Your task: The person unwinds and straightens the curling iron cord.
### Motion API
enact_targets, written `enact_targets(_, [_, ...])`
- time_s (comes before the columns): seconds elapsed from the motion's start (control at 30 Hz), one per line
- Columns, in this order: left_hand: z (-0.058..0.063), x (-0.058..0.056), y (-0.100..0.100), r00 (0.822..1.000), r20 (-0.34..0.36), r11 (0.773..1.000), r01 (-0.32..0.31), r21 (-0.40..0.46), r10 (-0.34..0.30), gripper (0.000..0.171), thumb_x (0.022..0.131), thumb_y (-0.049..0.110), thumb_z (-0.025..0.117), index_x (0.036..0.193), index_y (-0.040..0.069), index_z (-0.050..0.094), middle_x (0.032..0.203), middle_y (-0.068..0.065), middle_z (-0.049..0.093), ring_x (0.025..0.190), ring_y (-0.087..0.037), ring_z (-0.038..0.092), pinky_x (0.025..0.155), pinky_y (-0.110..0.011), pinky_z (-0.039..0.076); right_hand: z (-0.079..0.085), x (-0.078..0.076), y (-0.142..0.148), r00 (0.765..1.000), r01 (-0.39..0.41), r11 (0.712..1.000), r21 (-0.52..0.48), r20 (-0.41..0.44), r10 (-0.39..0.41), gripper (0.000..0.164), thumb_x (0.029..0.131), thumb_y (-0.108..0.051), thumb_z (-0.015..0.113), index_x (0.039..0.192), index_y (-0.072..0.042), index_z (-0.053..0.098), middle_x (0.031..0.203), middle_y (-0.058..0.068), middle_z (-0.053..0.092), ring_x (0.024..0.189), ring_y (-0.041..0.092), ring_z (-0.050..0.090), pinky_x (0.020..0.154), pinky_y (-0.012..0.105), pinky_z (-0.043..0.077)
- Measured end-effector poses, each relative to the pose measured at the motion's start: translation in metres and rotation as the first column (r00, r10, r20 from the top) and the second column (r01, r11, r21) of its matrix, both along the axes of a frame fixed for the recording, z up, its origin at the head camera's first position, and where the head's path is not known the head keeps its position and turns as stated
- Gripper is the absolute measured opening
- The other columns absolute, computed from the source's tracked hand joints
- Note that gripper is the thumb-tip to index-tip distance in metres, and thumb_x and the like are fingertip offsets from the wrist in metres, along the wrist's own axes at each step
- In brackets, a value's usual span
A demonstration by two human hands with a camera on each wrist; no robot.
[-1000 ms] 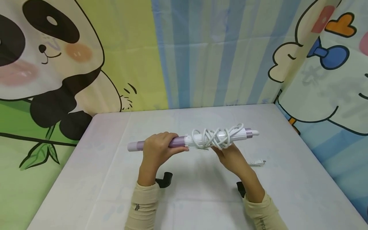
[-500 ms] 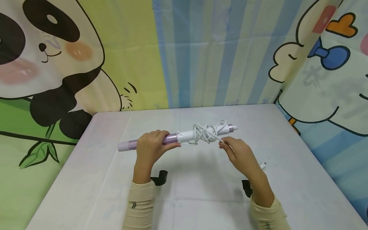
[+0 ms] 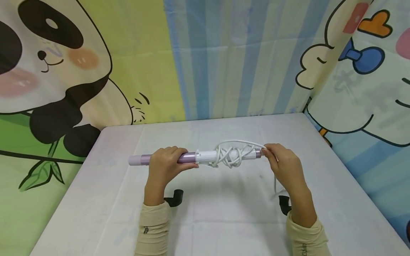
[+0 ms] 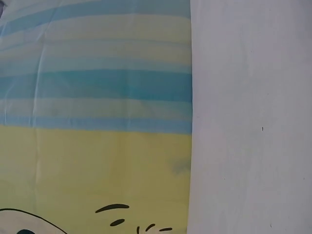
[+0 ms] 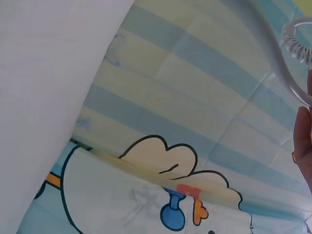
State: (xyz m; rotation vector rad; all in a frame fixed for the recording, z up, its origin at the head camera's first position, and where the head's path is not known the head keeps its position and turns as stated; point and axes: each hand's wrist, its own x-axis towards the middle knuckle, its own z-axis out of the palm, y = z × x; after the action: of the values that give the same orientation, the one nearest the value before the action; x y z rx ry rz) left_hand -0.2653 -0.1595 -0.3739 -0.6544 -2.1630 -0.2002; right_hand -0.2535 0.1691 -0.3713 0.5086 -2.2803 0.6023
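My left hand (image 3: 163, 169) grips the purple barrel of a purple and white curling iron (image 3: 206, 156), held level above the table. White power cord (image 3: 230, 157) is wound in loose, crossing loops round its white handle. At the handle's right end, my right hand (image 3: 285, 165) pinches a strand of the cord between thumb and fingers. A free length of cord hangs below that hand, partly behind the wrist. The right wrist view catches the cord (image 5: 265, 41), a ribbed cord sleeve (image 5: 295, 43) and some fingers (image 5: 303, 131) at the edge. Neither hand nor iron shows in the left wrist view.
A white-covered table (image 3: 205, 231) lies below both hands. Behind it stands a striped cloth backdrop (image 3: 217, 64), with a panda print (image 3: 64, 78) at left and another cartoon print at right. Black wrist mounts (image 3: 174, 198) jut inward from both forearms.
My right hand has moved from under the wound handle to its right end, drawing a strand of cord out rightward. The left hand keeps its grip and has shifted slightly left with the curling iron.
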Motion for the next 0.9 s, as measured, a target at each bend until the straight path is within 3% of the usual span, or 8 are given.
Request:
enact_targets(0.27, [0.002,0.003,-0.004,0.998,0.018,0.998,0.056,0.039,-0.057,0.05,0.055,0.059,0.074,0.077,0.014,0.067,0.062,0.003,0.063,0.051,-0.012,0.054,0.05,-0.028,0.044,-0.001,-0.003,0.012,1.0,-0.006,1.0,-0.024,-0.025,0.005,0.018,0.077,-0.003,0.068,0.095,0.0,0.066,0.079,0.012,0.065,0.061,0.022,0.056,0.057,0.039,0.048])
enact_targets(0.47, [0.002,0.002,-0.003,0.991,0.036,0.979,0.124,0.16,-0.131,0.049,0.059,0.056,0.075,0.079,0.012,0.067,0.067,0.001,0.067,0.055,-0.014,0.058,0.054,-0.031,0.047,-0.004,-0.005,0.019,0.994,0.056,0.998,-0.01,0.097,-0.055,0.018,0.08,-0.003,0.066,0.097,0.004,0.064,0.083,0.017,0.066,0.068,0.03,0.061,0.061,0.045,0.05])
enact_targets(0.57, [0.003,0.002,-0.005,0.994,0.028,0.974,0.101,0.202,-0.108,0.049,0.059,0.053,0.077,0.08,0.01,0.068,0.07,-0.002,0.068,0.057,-0.017,0.061,0.053,-0.032,0.047,-0.007,-0.006,0.022,0.988,0.075,0.997,0.015,0.131,-0.077,0.017,0.08,-0.005,0.066,0.094,0.004,0.064,0.082,0.017,0.063,0.071,0.029,0.057,0.06,0.043,0.048])
enact_targets(0.7, [0.005,0.004,-0.008,1.0,-0.002,0.976,0.014,0.218,-0.014,0.049,0.055,0.049,0.08,0.079,0.008,0.068,0.069,-0.004,0.068,0.056,-0.02,0.062,0.051,-0.034,0.045,-0.009,-0.008,0.023,0.981,0.091,0.995,0.045,0.166,-0.098,0.018,0.08,-0.011,0.068,0.092,0.003,0.066,0.073,0.013,0.054,0.066,0.025,0.047,0.052,0.034,0.04])
enact_targets(0.77, [0.006,0.004,-0.01,1.0,-0.011,0.974,-0.023,0.226,0.026,0.049,0.056,0.049,0.08,0.078,0.007,0.068,0.069,-0.005,0.068,0.056,-0.021,0.062,0.051,-0.034,0.045,-0.009,-0.009,0.022,0.958,0.092,0.994,0.06,0.265,-0.104,0.02,0.085,-0.016,0.064,0.096,0.001,0.065,0.065,0.01,0.05,0.058,0.021,0.043,0.048,0.03,0.033])
enact_targets(0.8, [0.006,0.004,-0.01,0.999,-0.016,0.972,-0.04,0.232,0.045,0.049,0.056,0.05,0.079,0.079,0.007,0.068,0.069,-0.006,0.068,0.056,-0.021,0.062,0.051,-0.035,0.045,-0.008,-0.009,0.022,0.932,0.075,0.996,0.058,0.351,-0.091,0.023,0.088,-0.02,0.06,0.099,-0.001,0.063,0.061,0.007,0.05,0.054,0.019,0.042,0.047,0.029,0.032])
enact_targets(0.83, [0.006,0.004,-0.01,0.998,-0.018,0.969,-0.056,0.239,0.062,0.05,0.057,0.05,0.078,0.079,0.007,0.068,0.069,-0.006,0.068,0.056,-0.021,0.062,0.051,-0.035,0.045,-0.008,-0.01,0.021,0.896,0.047,0.998,0.047,0.44,-0.063,0.026,0.09,-0.024,0.056,0.102,-0.002,0.061,0.058,0.005,0.052,0.051,0.017,0.043,0.047,0.028,0.033])
enact_targets(0.9, [0.007,0.005,-0.011,0.996,-0.026,0.962,-0.077,0.26,0.087,0.051,0.057,0.051,0.078,0.08,0.006,0.069,0.069,-0.007,0.068,0.057,-0.022,0.063,0.052,-0.035,0.045,-0.009,-0.012,0.02,0.793,-0.015,1.0,-0.004,0.609,0.014,0.029,0.095,-0.028,0.048,0.107,-0.003,0.056,0.058,0.003,0.058,0.049,0.016,0.051,0.048,0.028,0.039])
